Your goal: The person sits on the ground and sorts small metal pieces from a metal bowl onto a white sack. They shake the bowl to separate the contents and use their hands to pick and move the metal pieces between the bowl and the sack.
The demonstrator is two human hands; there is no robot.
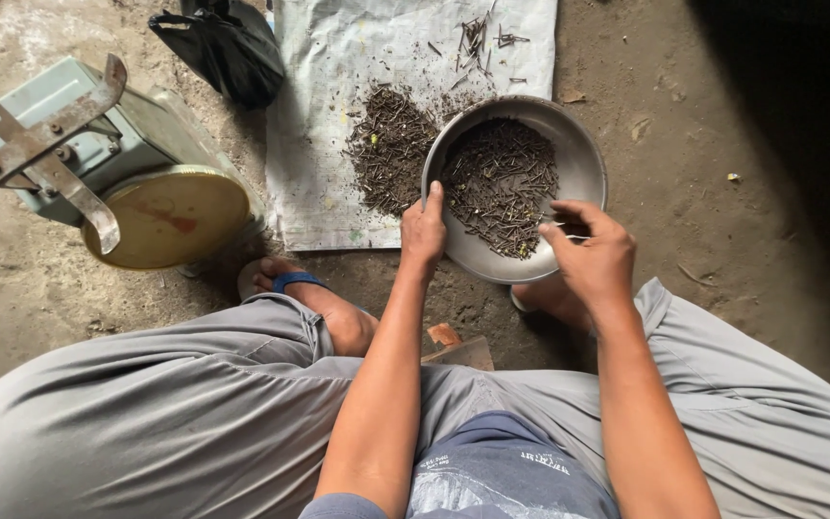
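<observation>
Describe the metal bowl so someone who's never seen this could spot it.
Find the white sack sheet on the dirt floor. At its lower right corner sits a round grey metal bowl, held by the left hand. Unlike the loose nail pile beside it, its nails are contained.

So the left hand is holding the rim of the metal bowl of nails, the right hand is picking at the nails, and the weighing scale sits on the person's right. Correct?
Not quite. The head view shows the weighing scale on the person's left. The rest stands: the left hand holds the metal bowl by its rim, and the right hand picks at the nails.
</observation>
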